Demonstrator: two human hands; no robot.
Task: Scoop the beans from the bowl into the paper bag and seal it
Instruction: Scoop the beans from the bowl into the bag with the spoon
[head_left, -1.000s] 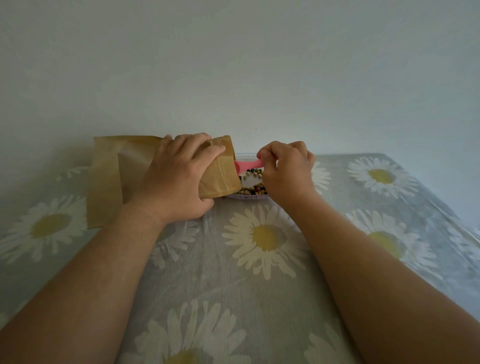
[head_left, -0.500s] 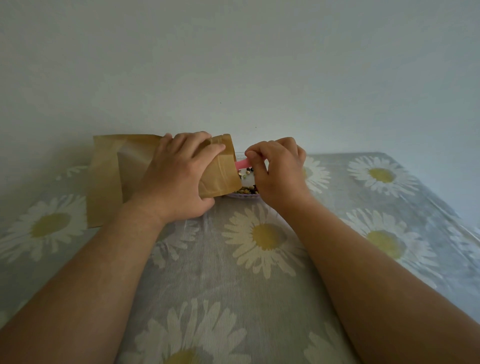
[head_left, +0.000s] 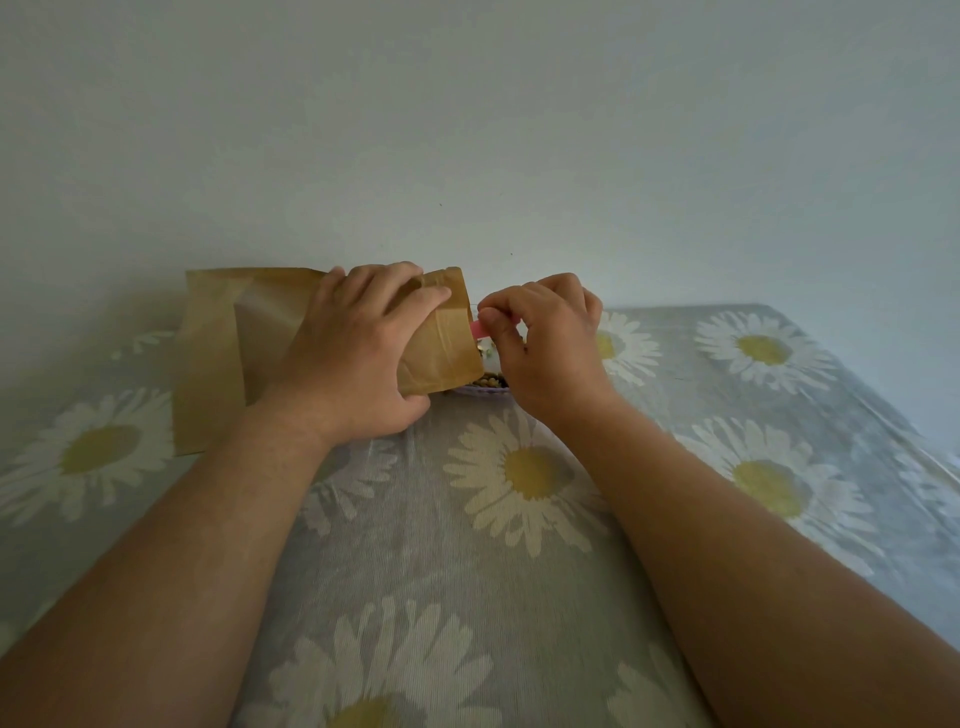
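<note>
A brown paper bag (head_left: 234, 343) lies tilted on its side at the back of the table, its mouth pointing right. My left hand (head_left: 358, 353) grips the bag near the mouth. My right hand (head_left: 545, 343) pinches a pink scoop (head_left: 478, 328), whose visible end touches the bag's opening. The bowl (head_left: 483, 387) of mixed beans sits just behind and below my right hand; only a sliver of its rim and a few beans show between the bag and the hand.
A table with a grey cloth printed with white daisies (head_left: 524, 473) fills the lower view. A plain pale wall (head_left: 467, 130) stands right behind the bag and bowl. The table's right edge (head_left: 872, 384) runs off diagonally.
My right hand has carried the pink scoop leftward from over the bowl to the bag's mouth, now hiding most of the bowl. My left hand and the bag have stayed put.
</note>
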